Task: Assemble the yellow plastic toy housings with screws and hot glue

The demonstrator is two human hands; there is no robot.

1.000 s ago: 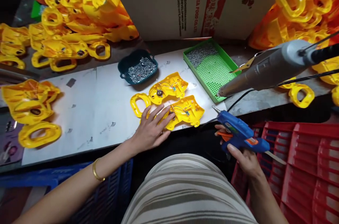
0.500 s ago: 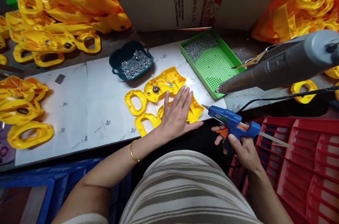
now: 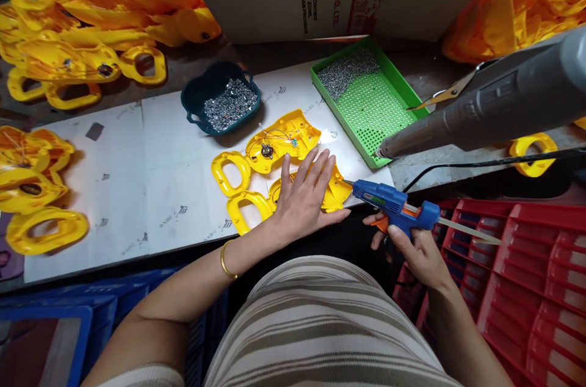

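Observation:
My left hand [image 3: 304, 195] lies with fingers spread over the nearer yellow plastic shell half [image 3: 337, 190], covering its middle. Its ring-shaped end [image 3: 249, 211] pokes out on the left. Just beyond lies a second yellow shell half [image 3: 286, 140], open side up, with thin wires, a small green board and a round dark metal part inside. My right hand [image 3: 412, 243] is wrapped round the grip of a blue hot glue gun [image 3: 384, 199], fingers at its orange trigger. The nozzle points left, at the nearer shell's right end; whether it touches cannot be told. A glue stick [image 3: 471, 232] sticks out behind.
A dark teal bowl [image 3: 190, 107] and a green perforated tray [image 3: 359, 124] hold many small screws. A grey electric screwdriver [image 3: 458, 112] reaches in from the right. Yellow parts [image 3: 114, 21] are heaped behind, others [image 3: 41, 191] at left. Red crates [image 3: 526, 265] stand right, blue crates [image 3: 101, 314] left.
The glue gun has moved slightly left, its nozzle now at the shell's edge. My left hand keeps its spread pose over the shell. The whole view has shifted a little.

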